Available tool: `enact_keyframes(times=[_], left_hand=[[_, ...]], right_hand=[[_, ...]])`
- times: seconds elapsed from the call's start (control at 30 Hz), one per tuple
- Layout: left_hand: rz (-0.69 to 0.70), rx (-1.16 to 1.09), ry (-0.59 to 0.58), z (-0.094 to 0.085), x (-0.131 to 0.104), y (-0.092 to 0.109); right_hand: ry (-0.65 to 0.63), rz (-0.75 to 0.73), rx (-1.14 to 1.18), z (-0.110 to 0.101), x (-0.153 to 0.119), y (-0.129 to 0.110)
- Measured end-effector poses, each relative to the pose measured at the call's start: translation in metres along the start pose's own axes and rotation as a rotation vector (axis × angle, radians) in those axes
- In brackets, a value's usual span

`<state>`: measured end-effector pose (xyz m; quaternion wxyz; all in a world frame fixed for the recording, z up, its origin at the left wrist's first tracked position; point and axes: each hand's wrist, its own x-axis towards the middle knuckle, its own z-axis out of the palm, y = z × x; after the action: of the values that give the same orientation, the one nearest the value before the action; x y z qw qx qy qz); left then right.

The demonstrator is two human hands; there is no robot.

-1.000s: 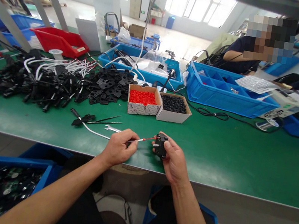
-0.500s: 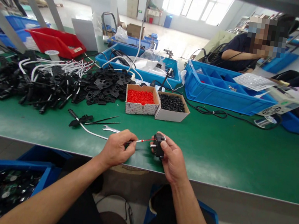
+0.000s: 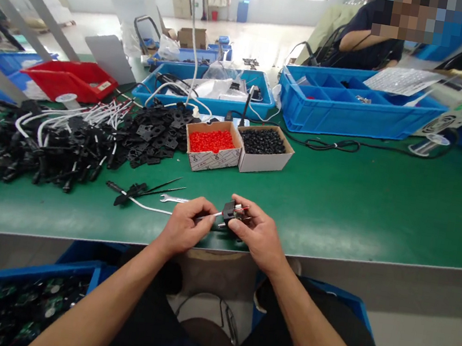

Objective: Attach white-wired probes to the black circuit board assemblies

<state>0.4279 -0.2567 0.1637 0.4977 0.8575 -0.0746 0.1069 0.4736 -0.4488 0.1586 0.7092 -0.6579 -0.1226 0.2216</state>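
Note:
Between thumb and fingers my left hand (image 3: 191,225) pinches a white cable (image 3: 149,207) near its end, beside a small black part. That black part (image 3: 230,211), with metal pins and thin red wires, is gripped by my right hand (image 3: 259,237). The cable's end meets the black part's left side. Leftward the cable runs over the green table to a black plate and connector (image 3: 134,191). Tweezers (image 3: 167,188) and a wrench (image 3: 172,199) lie close to my left hand.
Behind my hands stand a box of red pieces (image 3: 210,161) and a box of black pieces (image 3: 265,164). Black parts and white cables (image 3: 61,140) are heaped at left. Blue bins (image 3: 353,119) line the back; a person (image 3: 372,40) sits beyond them.
The cable end and the black part have come together, and the part has turned in my right hand. Red wires now show on its right side. The view has shifted.

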Motion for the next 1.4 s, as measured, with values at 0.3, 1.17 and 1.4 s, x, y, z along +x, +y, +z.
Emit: enact_keyframes(times=[0.3,1.17,1.4], left_hand=[[-0.024,-0.024,-0.112,-0.0007,0.0044,-0.0026],[-0.024,0.100,-0.189,0.0041,0.0043,-0.0081],[-0.080,0.027,-0.197,0.0031,0.0106,-0.0016]], right_hand=[[0.067,-0.234,-0.213,-0.0027,-0.0047,0.0027],[0.144,-0.279,-0.405,-0.0015,-0.0086,0.0030],[0.150,-0.350,-0.443,-0.0049,-0.0054,0.0008]])
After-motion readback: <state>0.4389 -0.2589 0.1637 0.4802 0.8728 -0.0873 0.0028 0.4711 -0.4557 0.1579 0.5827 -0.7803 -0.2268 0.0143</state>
